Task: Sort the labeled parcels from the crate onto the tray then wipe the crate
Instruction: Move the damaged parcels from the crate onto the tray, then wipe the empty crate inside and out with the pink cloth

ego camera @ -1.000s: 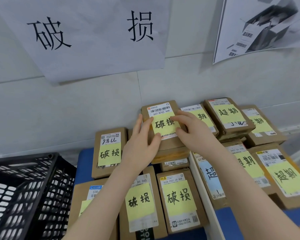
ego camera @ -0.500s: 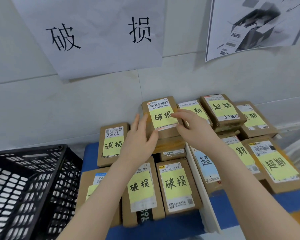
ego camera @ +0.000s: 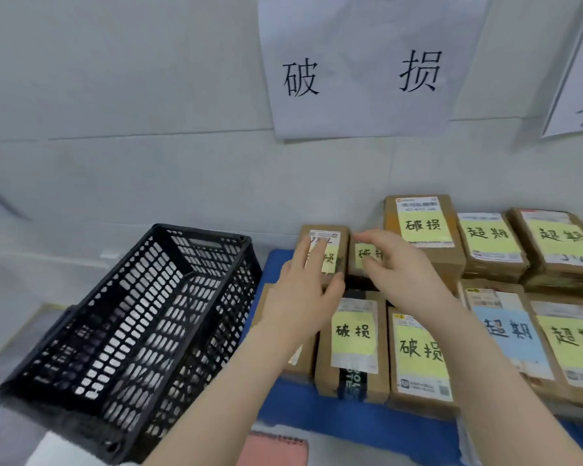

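Observation:
The black lattice crate (ego camera: 182, 348) stands at the left, and I see no parcels inside it. To its right, brown parcels with yellow labels lie on the blue tray (ego camera: 350, 422). One labeled parcel (ego camera: 421, 227) sits on top of a stack at the back. My left hand (ego camera: 303, 294) hovers with straight fingers over the back-left parcel (ego camera: 334, 243). Just left of the stack, my right hand (ego camera: 394, 270) has relaxed fingers and holds nothing.
A paper sign (ego camera: 350, 68) with two large characters hangs on the wall above the left group. Further parcels (ego camera: 492, 240) with a different label fill the right side. A pink cloth (ego camera: 273, 449) lies at the bottom edge.
Both hands have let go of the parcel on top of the stack and drawn back to the left. My view has swung left, bringing the crate more into sight.

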The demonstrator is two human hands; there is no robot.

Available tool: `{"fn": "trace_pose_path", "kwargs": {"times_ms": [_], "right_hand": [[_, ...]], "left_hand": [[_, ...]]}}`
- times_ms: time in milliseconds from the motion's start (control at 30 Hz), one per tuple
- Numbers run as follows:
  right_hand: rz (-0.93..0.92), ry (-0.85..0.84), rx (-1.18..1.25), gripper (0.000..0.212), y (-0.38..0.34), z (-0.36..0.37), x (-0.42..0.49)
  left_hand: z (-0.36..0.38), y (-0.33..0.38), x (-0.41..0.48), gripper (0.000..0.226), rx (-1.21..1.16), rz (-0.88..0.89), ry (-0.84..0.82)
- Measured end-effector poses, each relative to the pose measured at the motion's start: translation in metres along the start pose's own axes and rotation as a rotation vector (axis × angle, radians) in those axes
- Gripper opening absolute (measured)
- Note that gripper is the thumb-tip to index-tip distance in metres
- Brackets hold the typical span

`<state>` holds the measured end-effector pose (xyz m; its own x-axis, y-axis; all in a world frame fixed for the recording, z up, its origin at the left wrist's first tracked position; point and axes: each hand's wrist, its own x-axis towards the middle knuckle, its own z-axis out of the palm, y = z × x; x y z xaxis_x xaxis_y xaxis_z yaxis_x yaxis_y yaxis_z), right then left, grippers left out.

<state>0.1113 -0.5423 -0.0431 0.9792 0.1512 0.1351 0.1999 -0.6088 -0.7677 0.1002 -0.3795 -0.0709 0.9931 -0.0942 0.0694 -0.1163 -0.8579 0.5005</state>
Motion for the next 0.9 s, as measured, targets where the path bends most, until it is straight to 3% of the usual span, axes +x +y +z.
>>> {"fn": "trace_pose_path", "kwargs": {"times_ms": [200,367,500,667,800,900], "right_hand": [[-0.081,-0.225,-0.012,0.042,-0.051,0.096,-0.008],[-0.011,-0.364,0.010,0.040,-0.090,0.180,-0.032],[0.015,-0.336,-0.059,0.040,-0.116,0.254,-0.048],[0.270,-0.303,-0.106,0.060,-0.144,0.342,-0.064],[0.348,-0.184,-0.181,0.076,-0.146,0.378,-0.072],[0.332,-0.145,-0.233,0.071,-0.144,0.382,-0.074]], "left_hand": [[-0.053,-0.094,-0.047,0.060,0.033,-0.146,0.122],[-0.096,-0.207,-0.103,0.056,0.109,-0.277,0.203],[-0.115,-0.309,-0.145,0.060,0.332,-0.388,0.132],[-0.133,-0.415,-0.162,0.068,0.524,-0.431,0.095],[-0.145,-0.452,-0.153,0.066,0.452,-0.507,-0.015],[-0.145,-0.455,-0.147,0.071,0.430,-0.478,-0.021]]}}
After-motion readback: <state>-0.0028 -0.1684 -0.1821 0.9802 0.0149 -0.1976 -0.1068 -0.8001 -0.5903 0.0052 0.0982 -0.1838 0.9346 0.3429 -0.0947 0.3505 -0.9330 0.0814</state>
